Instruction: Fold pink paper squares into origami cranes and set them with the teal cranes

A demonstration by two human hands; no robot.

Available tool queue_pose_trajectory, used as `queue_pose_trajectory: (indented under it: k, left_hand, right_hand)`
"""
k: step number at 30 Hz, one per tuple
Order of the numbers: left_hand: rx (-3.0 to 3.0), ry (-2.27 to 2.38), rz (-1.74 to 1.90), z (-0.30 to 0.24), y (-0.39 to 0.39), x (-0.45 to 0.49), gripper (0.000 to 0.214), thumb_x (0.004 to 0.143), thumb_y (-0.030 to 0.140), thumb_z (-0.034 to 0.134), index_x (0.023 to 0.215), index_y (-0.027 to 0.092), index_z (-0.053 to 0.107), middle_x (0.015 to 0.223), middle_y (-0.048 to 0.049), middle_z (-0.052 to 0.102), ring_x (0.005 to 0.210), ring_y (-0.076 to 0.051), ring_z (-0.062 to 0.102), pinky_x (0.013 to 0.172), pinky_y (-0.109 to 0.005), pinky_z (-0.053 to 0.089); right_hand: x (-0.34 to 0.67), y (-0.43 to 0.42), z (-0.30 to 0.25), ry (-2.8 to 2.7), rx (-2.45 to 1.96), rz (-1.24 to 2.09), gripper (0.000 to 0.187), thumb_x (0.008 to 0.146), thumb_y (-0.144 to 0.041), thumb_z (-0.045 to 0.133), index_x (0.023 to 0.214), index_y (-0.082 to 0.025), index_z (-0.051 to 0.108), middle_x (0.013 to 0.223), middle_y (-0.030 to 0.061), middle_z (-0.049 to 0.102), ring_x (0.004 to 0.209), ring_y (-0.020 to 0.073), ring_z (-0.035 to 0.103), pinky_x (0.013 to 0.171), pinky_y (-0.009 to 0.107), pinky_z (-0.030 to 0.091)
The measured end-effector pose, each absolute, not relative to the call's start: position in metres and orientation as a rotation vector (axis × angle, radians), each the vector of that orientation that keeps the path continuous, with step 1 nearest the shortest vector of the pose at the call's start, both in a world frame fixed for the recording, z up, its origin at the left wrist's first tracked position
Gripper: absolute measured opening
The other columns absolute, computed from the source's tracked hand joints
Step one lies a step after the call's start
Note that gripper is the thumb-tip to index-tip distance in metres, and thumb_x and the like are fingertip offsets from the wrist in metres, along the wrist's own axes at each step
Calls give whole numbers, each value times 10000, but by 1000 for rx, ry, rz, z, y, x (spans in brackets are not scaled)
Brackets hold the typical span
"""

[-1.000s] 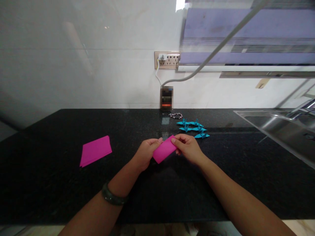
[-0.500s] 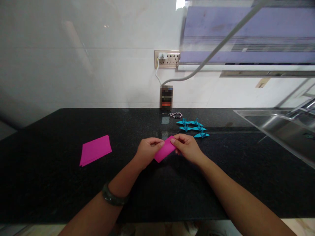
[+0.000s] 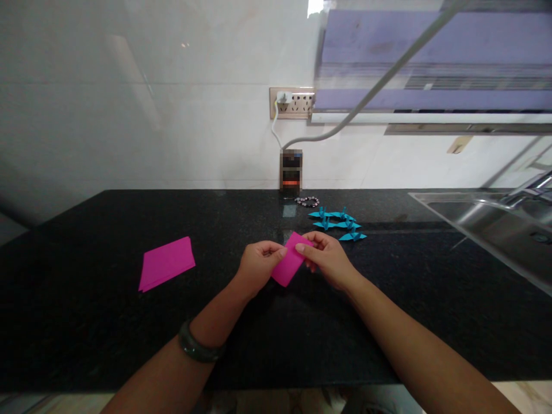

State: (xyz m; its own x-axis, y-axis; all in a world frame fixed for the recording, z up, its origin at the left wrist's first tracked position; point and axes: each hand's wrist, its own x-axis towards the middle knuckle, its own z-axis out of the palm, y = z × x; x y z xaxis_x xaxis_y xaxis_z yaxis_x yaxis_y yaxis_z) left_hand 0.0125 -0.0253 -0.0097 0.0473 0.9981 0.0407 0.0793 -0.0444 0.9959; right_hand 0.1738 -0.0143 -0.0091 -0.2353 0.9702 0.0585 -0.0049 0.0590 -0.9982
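A folded pink paper (image 3: 290,264) is held just above the black countertop (image 3: 86,322), between both hands. My left hand (image 3: 257,267) pinches its left edge with thumb and fingers closed. My right hand (image 3: 328,259) pinches its upper right edge, fingers curled. A dark bracelet sits on my left wrist. Several blue paper cranes (image 3: 340,224) lie on the counter just behind my right hand.
A stack of pink paper sheets (image 3: 166,263) lies to the left. A bead bracelet (image 3: 307,201) and a small dark device (image 3: 291,169) stand by the wall, under a socket strip (image 3: 292,103) with a white cable. A steel sink (image 3: 495,230) is at the right.
The pink paper has turned more upright between my hands, and my right thumb has shifted slightly left along its top edge. Both hands stay in the same spot.
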Motion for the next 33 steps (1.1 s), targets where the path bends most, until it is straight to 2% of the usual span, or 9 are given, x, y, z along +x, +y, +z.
queue_pose_trajectory:
  k: [3,7,13,18,25,33]
  left_hand:
    - [1248,1147,1207,-10,-27,15,178,653,285,628,709,116,635,629,-29,638,526,-102,538,517,-213,406]
    - [1276,1091,1214,-12,-29,17,169,656,283,629,706,122,635,622,-23,635,539,-106,547,521,-211,413]
    - [1284,1187,1337,-15,-29,19,161,659,284,623,697,128,633,590,-8,616,512,-100,531,494,-204,402]
    - [1139,1200,1407,-14,-27,19,172,648,288,630,708,127,621,579,0,606,487,-92,515,474,-201,396]
    - [1114,1192,1424,-17,-27,19,209,656,308,621,744,119,623,632,-19,621,532,-100,533,519,-220,420]
    - [1212,1242,1326,-14,-30,21,227,674,334,600,742,119,619,660,-31,617,584,-112,546,547,-228,429]
  right_hand:
    - [168,-18,-12,-1400,-1042,1413,283,620,-378,661,751,-150,556,532,-41,487,410,58,408,342,167,303]
    - [162,-22,-19,-1401,-1042,1417,227,647,-349,636,637,-145,536,501,-45,461,398,48,369,354,178,275]
    - [163,-21,-18,-1365,-1051,1379,179,648,-306,621,677,-136,571,534,-38,480,389,35,326,364,184,231]
    - [166,-17,-15,-1334,-1090,1332,228,608,-337,638,572,-146,520,481,-56,412,383,35,304,362,186,212]
    - [166,-17,-13,-1265,-1090,1259,225,633,-362,628,658,-144,579,516,-35,466,405,51,330,385,196,234]
    - [167,-15,-14,-1234,-1027,1210,205,700,-357,561,725,-154,570,593,-14,515,498,85,407,483,211,324]
